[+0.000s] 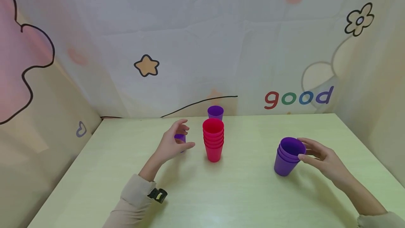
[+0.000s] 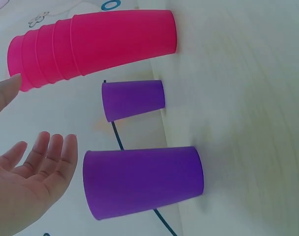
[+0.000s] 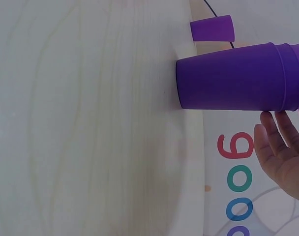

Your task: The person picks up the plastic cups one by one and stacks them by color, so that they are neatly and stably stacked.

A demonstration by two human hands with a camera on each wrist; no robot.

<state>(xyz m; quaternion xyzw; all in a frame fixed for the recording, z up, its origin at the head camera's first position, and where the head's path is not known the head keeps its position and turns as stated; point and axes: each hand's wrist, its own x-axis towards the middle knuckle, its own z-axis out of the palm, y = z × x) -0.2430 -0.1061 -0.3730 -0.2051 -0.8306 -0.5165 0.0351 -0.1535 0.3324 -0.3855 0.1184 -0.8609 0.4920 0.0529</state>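
My left hand (image 1: 171,143), fingers apart and loosely bent, hovers beside a single purple cup (image 1: 180,138) that it partly hides. In the left wrist view this purple cup (image 2: 144,182) stands just beyond the fingertips, apart from them. A tall stack of nested red cups (image 1: 213,143) stands upright right of that hand; in the left wrist view the thumb overlaps its rim. At the right, my right hand (image 1: 326,159) has its thumb and relaxed fingers at the rim of a stack of nested purple cups (image 1: 286,157). Its fingertips appear to touch the stack's side (image 3: 233,78).
Another purple cup (image 1: 216,111) stands behind the red stack, near the table's back edge. The pale wooden table (image 1: 234,192) meets a printed cloth backdrop (image 1: 190,45) at the back, with cloth at both sides too.
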